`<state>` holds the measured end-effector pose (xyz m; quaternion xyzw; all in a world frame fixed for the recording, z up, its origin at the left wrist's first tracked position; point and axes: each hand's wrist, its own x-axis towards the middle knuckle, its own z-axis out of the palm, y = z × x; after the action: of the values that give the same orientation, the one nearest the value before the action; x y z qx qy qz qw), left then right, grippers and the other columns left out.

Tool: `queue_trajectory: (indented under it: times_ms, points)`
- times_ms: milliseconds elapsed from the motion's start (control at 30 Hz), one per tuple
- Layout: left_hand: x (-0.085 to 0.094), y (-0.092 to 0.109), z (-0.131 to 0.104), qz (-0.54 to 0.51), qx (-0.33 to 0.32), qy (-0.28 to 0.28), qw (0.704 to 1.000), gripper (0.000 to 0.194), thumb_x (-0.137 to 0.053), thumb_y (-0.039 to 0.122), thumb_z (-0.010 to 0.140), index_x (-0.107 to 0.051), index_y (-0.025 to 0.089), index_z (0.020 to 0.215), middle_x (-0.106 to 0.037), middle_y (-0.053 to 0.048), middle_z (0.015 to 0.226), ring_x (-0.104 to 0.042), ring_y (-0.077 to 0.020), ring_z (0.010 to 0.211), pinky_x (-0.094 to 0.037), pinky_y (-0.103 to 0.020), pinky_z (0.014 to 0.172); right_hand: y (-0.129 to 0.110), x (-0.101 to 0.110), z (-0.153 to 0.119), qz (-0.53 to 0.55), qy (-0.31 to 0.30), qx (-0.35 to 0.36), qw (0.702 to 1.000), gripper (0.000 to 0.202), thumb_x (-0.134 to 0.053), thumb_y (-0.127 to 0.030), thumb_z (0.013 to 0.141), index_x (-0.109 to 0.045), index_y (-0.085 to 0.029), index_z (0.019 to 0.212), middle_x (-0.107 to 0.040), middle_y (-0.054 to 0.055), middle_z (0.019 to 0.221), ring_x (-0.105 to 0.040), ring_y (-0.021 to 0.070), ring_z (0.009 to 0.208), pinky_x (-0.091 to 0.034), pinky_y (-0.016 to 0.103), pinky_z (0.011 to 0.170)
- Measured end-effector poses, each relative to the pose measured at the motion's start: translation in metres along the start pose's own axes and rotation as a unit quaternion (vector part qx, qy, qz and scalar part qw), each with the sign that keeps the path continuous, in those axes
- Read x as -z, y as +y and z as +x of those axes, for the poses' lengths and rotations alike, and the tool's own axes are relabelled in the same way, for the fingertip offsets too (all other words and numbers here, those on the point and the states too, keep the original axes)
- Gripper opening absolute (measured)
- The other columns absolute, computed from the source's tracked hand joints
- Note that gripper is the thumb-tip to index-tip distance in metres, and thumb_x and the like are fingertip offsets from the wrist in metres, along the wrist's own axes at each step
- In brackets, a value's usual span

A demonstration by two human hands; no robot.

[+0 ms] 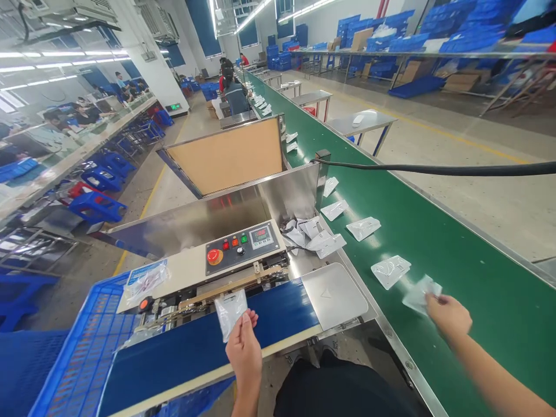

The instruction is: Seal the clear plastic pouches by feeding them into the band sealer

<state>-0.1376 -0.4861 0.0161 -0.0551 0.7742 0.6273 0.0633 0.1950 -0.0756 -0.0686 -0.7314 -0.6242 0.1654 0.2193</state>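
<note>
My left hand (pixel 245 341) pinches the lower edge of a white plastic pouch (pixel 231 313) above the blue belt (pixel 278 310) of a band sealing machine (pixel 243 243). The pouch's top edge reaches the machine's sealing slot. Over the green conveyor (pixel 482 307), my right hand (pixel 449 315) has its fingers closed on another pale pouch (pixel 419 294), slightly blurred. Just beyond it lies a white pouch (pixel 391 271), and several more form a line up the conveyor.
A heap of white pouches (pixel 313 234) lies by the machine's right end. A blue crate (pixel 87 341) stands at its left end. A black cable (pixel 434 169) crosses above the conveyor. People sit farther along the line.
</note>
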Motion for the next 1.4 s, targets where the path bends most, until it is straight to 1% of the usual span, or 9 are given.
queue_trajectory:
  times_ms: [133,267,367,467,633,867,1100,1267,1400]
  points:
    - [-0.056,0.016,-0.028,0.044,-0.075,-0.165,0.982,0.052,-0.070,0.065,0.094,-0.083,0.017,0.111,-0.084,-0.016,0.109,-0.081,-0.0324,0.101,-0.066,-0.047,0.094,-0.076,0.003,-0.058,0.152,-0.071,0.077,0.983,0.055,-0.060,-0.077,0.082,-0.069,-0.023,0.074,-0.075,0.013,0.077,-0.068,0.0291,0.069,-0.053,0.043,0.068]
    - [-0.111,0.034,-0.055,0.046,-0.186,-0.304,0.933,0.048,-0.066,0.058,0.100,-0.081,0.020,0.125,-0.079,-0.017,0.130,-0.076,-0.0320,0.118,-0.063,-0.043,0.101,-0.151,0.013,-0.138,0.279,-0.201,0.273,0.899,0.042,-0.065,-0.063,0.093,-0.079,-0.024,0.100,-0.082,0.009,0.105,-0.076,0.0275,0.097,-0.059,0.039,0.091]
    - [-0.126,0.039,-0.058,0.035,-0.192,-0.304,0.932,0.048,-0.057,0.055,0.106,-0.081,0.020,0.127,-0.081,-0.015,0.125,-0.077,-0.0294,0.112,-0.061,-0.039,0.099,-0.181,0.019,-0.176,0.340,-0.305,0.353,0.817,0.036,-0.069,-0.055,0.096,-0.080,-0.025,0.113,-0.081,0.010,0.114,-0.076,0.0269,0.102,-0.061,0.040,0.095]
    - [-0.118,0.036,-0.051,0.047,-0.166,-0.257,0.951,0.050,-0.052,0.056,0.108,-0.083,0.018,0.121,-0.083,-0.013,0.113,-0.077,-0.0279,0.101,-0.061,-0.035,0.090,-0.190,0.020,-0.190,0.379,-0.366,0.332,0.782,0.043,-0.068,-0.057,0.098,-0.078,-0.023,0.122,-0.080,0.012,0.118,-0.076,0.0267,0.102,-0.062,0.038,0.092]
    - [-0.110,0.023,-0.039,0.081,-0.137,-0.252,0.955,0.050,-0.057,0.056,0.101,-0.085,0.017,0.090,-0.079,-0.007,0.079,-0.070,-0.0231,0.076,-0.054,-0.027,0.070,-0.195,0.008,-0.193,0.338,-0.416,0.264,0.802,0.042,-0.065,-0.060,0.096,-0.078,-0.020,0.088,-0.075,0.006,0.079,-0.068,0.0210,0.073,-0.056,0.030,0.069]
    - [-0.138,0.005,-0.011,-0.019,0.085,-0.129,0.988,0.040,-0.076,0.054,0.078,-0.078,0.015,0.068,-0.072,-0.005,0.068,-0.062,-0.0204,0.067,-0.046,-0.026,0.059,-0.214,-0.038,-0.179,0.275,-0.354,0.076,0.891,0.031,-0.067,-0.047,0.079,-0.068,-0.019,0.066,-0.067,0.003,0.060,-0.058,0.0169,0.054,-0.041,0.026,0.050]
    - [-0.109,0.005,0.015,-0.042,0.125,-0.083,0.988,0.039,-0.082,0.052,0.073,-0.079,0.014,0.076,-0.075,-0.009,0.073,-0.070,-0.0235,0.070,-0.051,-0.030,0.061,-0.246,-0.070,-0.201,0.246,-0.430,0.098,0.863,0.025,-0.072,-0.038,0.078,-0.067,-0.020,0.062,-0.065,0.001,0.056,-0.058,0.0149,0.052,-0.043,0.024,0.051]
    - [-0.071,0.002,0.029,-0.108,0.170,-0.061,0.978,0.039,-0.084,0.048,0.075,-0.082,0.012,0.091,-0.082,-0.013,0.091,-0.078,-0.0291,0.087,-0.060,-0.037,0.074,-0.253,-0.062,-0.210,0.313,-0.512,0.078,0.796,0.031,-0.075,-0.049,0.082,-0.078,-0.019,0.084,-0.075,0.006,0.071,-0.069,0.0204,0.064,-0.056,0.030,0.062]
    - [-0.031,-0.004,0.030,-0.127,0.132,0.017,0.983,0.034,-0.083,0.041,0.083,-0.082,0.016,0.107,-0.082,-0.014,0.117,-0.078,-0.0308,0.111,-0.062,-0.042,0.097,-0.205,-0.040,-0.133,0.277,-0.315,0.095,0.903,0.058,-0.064,-0.069,0.085,-0.082,-0.016,0.099,-0.079,0.013,0.086,-0.072,0.0291,0.079,-0.057,0.038,0.072]
